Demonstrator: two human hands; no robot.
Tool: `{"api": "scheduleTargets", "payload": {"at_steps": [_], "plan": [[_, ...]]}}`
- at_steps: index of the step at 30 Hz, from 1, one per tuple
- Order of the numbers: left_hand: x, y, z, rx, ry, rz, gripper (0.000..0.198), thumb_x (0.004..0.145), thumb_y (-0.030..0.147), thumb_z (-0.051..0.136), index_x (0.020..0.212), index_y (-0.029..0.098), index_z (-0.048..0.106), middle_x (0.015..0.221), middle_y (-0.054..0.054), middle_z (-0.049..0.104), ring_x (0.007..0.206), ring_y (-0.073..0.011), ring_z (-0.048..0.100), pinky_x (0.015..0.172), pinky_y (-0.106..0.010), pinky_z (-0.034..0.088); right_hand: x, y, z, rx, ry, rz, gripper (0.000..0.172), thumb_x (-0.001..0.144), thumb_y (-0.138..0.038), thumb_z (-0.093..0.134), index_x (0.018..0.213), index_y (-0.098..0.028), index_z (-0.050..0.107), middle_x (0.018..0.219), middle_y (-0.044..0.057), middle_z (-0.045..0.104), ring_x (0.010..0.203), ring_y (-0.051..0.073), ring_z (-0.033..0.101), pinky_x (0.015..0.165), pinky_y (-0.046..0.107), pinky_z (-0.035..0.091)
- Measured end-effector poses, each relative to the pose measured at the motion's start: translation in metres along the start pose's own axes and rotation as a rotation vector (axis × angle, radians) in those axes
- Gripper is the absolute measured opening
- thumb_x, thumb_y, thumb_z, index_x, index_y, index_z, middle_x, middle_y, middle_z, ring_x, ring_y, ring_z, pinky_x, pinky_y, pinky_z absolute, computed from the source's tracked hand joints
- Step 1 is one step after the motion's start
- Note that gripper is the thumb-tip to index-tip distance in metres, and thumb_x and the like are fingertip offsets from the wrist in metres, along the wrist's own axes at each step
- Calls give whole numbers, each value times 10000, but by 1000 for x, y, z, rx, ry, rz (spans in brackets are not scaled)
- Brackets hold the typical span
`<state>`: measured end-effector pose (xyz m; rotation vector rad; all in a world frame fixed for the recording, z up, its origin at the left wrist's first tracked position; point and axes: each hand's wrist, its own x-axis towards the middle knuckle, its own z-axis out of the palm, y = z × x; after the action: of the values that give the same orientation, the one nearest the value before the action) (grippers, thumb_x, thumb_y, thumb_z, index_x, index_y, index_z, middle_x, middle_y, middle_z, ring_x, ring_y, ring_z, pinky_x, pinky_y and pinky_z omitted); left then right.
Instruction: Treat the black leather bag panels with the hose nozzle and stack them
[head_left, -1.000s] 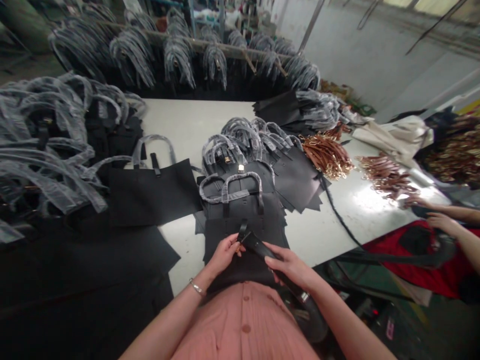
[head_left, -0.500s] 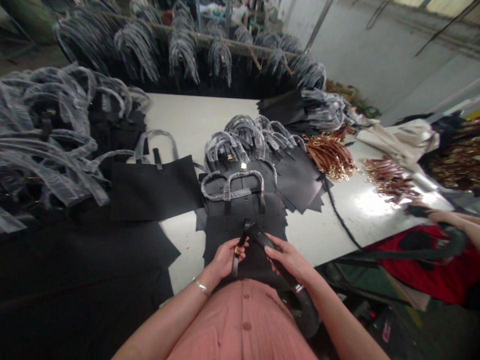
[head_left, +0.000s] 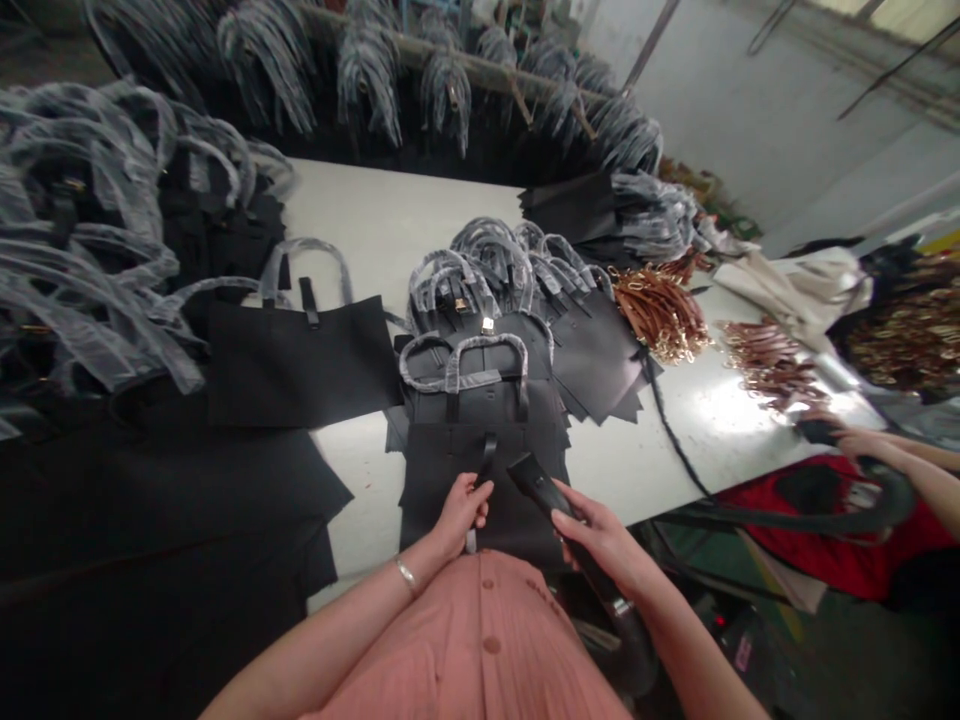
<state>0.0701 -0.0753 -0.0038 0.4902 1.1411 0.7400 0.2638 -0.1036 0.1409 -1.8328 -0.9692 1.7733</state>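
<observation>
A black handbag (head_left: 480, 440) with plastic-wrapped handles lies flat on the white table (head_left: 375, 240) right in front of me. My left hand (head_left: 459, 515) is closed on a thin black strap (head_left: 486, 458) that runs down the bag's front. My right hand (head_left: 604, 540) is wrapped round a black nozzle tool (head_left: 541, 487) on a thick hose, its tip over the bag just right of the strap. A bracelet sits on my left wrist.
More black bags with wrapped handles are stacked behind (head_left: 495, 280), at the left (head_left: 90, 250) and on a rack at the back (head_left: 420, 80). Brown straps with gold clasps (head_left: 660, 315) lie at the right. Another person's hands (head_left: 862, 445) are at the right edge.
The nozzle tip has moved away from the strap to the right. My left hand has slid down the strap, and the gold clasp seen earlier is hidden.
</observation>
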Motion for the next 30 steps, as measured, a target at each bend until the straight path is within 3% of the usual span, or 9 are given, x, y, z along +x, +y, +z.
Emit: {"api": "scheduleTargets", "payload": {"at_steps": [3, 7, 10, 14, 16, 20, 22, 25, 30], "plan": [[-1, -4, -14, 457, 192, 293, 304, 759, 279, 659, 1002, 185, 503, 766, 13, 572, 628, -118, 574, 569, -224, 450, 3, 3, 3, -35, 2, 3, 711, 807, -471, 628, 1424, -197, 404, 577, -57, 550, 462, 99, 521, 463, 220, 425], [-2, 3, -37, 930, 295, 496, 290, 809, 230, 607, 1077, 185, 507, 869, -44, 622, 772, -186, 620, 709, -306, 478, 9, 8, 7, -55, -23, -3, 704, 806, -452, 634, 1426, -212, 400, 617, -57, 560, 469, 97, 534, 458, 216, 416], [-1, 14, -52, 1087, 348, 624, 277, 865, 227, 533, 1130, 155, 498, 916, -86, 616, 826, -212, 618, 742, -338, 495, 13, 9, 11, -77, -40, 6, 709, 814, -440, 625, 1435, -196, 385, 580, -60, 553, 462, 99, 525, 458, 215, 413], [3, 29, -64, 1026, 351, 793, 217, 906, 247, 469, 1078, 167, 574, 1042, -112, 593, 983, -218, 588, 882, -370, 491, 17, 7, 15, -111, -54, 0, 719, 810, -433, 622, 1441, -187, 379, 547, -65, 541, 458, 106, 516, 454, 217, 419], [7, 33, -66, 884, 321, 704, 211, 905, 281, 477, 1014, 176, 625, 1001, -94, 614, 946, -209, 598, 849, -365, 517, 19, 5, 17, -120, -67, -12, 706, 815, -421, 619, 1441, -197, 382, 559, -64, 543, 460, 103, 513, 451, 214, 422], [10, 32, -56, 350, 147, 172, 249, 839, 375, 587, 876, 143, 668, 867, -78, 652, 729, -158, 613, 564, -259, 541, 22, 3, 19, -135, -98, -51, 669, 826, -392, 615, 1434, -213, 400, 585, -59, 553, 467, 100, 512, 449, 213, 425], [9, 31, -47, 105, 67, -26, 249, 803, 373, 644, 858, 131, 669, 839, -77, 652, 686, -138, 605, 508, -226, 520, 22, 2, 19, -130, -124, -62, 652, 825, -390, 621, 1421, -216, 422, 598, -55, 557, 471, 99, 515, 449, 212, 424], [4, 31, -34, -75, 6, -135, 208, 779, 305, 685, 893, 132, 673, 790, -57, 635, 643, -113, 592, 478, -190, 497, 21, -1, 19, -91, -169, -28, 655, 814, -417, 635, 1407, -216, 442, 620, -49, 556, 467, 95, 515, 445, 209, 421], [1, 33, -22, -130, -119, -129, 196, 791, 301, 690, 855, 116, 678, 740, -49, 629, 564, -78, 558, 454, -156, 455, 26, -6, 21, 16, -178, 38, 704, 776, -450, 667, 1406, -234, 437, 675, -46, 553, 452, 84, 519, 424, 205, 425]]}}
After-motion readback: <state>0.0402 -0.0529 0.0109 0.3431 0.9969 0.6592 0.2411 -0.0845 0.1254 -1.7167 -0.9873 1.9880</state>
